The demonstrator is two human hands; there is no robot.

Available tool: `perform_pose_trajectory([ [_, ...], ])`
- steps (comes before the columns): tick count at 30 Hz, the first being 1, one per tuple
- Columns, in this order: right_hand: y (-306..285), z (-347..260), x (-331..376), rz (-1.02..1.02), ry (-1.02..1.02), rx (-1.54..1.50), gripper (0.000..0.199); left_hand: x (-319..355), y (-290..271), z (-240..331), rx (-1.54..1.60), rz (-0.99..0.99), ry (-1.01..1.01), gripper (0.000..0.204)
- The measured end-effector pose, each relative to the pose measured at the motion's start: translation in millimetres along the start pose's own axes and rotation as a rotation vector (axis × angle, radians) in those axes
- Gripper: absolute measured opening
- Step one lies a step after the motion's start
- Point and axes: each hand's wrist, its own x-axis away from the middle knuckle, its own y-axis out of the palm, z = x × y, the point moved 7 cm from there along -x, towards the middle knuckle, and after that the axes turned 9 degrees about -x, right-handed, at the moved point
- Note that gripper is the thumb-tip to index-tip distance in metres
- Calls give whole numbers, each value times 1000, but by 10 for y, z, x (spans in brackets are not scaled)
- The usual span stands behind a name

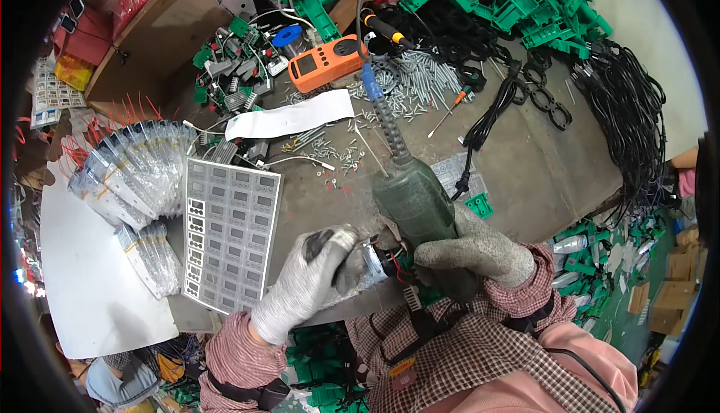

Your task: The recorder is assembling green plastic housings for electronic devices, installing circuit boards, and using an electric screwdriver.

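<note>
My right hand (491, 252), in a grey glove, is wrapped round a dark green corded power tool (412, 196). The tool slants across the front of the table, its cord end pointing away from me. Its working end is hidden. My left hand (315, 274), in a pale glove with dark worn fingertips, is closed beside it at the table's front edge; what its fingers hold is hidden. Right against those fingertips lies a clear plastic-covered part (370, 264). Red and black wires (401, 263) show between that part and the tool.
A sheet of grey stickers (234, 233) lies left, beside fanned plastic-bagged parts (139, 166). Farther back are a white paper strip (292, 115), an orange meter (326, 64), loose screws (420, 76) and green plastic housings (517, 1). Black cables (626, 106) are heaped at right.
</note>
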Motion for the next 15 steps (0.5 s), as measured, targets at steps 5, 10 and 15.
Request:
perform_pose_trajectory([
  [5,69,-25,29,-9,18,33,43,171,55,411,-751,281,590,28],
  [10,40,-38,75,9,-33,-42,45,45,-20,373,-607,195,361,23],
  [15,6,-62,101,-2,6,65,46,121,140,494,-880,118,589,20],
])
